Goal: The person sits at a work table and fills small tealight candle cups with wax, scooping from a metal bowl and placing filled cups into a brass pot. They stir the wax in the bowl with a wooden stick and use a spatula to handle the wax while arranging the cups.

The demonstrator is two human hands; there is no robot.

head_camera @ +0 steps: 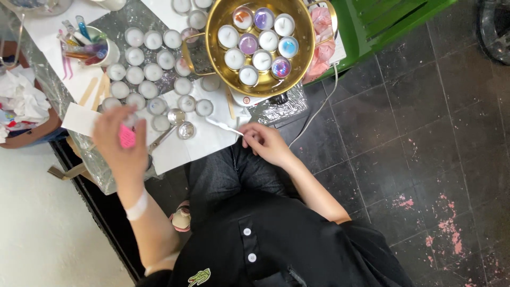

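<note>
At the far left a crumpled white cloth (21,98) lies beside a cup of pens and tools (87,45). Near it, the left hand (121,143) is raised over the table edge, fingers curled around a small pink piece (127,136); how firmly it grips I cannot tell.

Just beyond that hand, rows of small tin cups with white wax (143,72) cover the white paper (183,143) on the foil-wrapped table (276,109). Most look filled and set, while two nearer ones, the shiny empty tins (180,123), hold nothing yet. Flat wooden sticks (95,90) lie at the left of the rows.

Farther right, a gold pan (260,42) sits on a small burner, carrying about a dozen more tins, some white, some tinted purple, blue or pink, so colouring seems partly done.

The right hand (265,142) rests at the near table edge, thumb and fingers pinching the end of a thin white stick (223,126) that points left toward the empty tins. A pink cloth (321,42) lies right of the pan.
</note>
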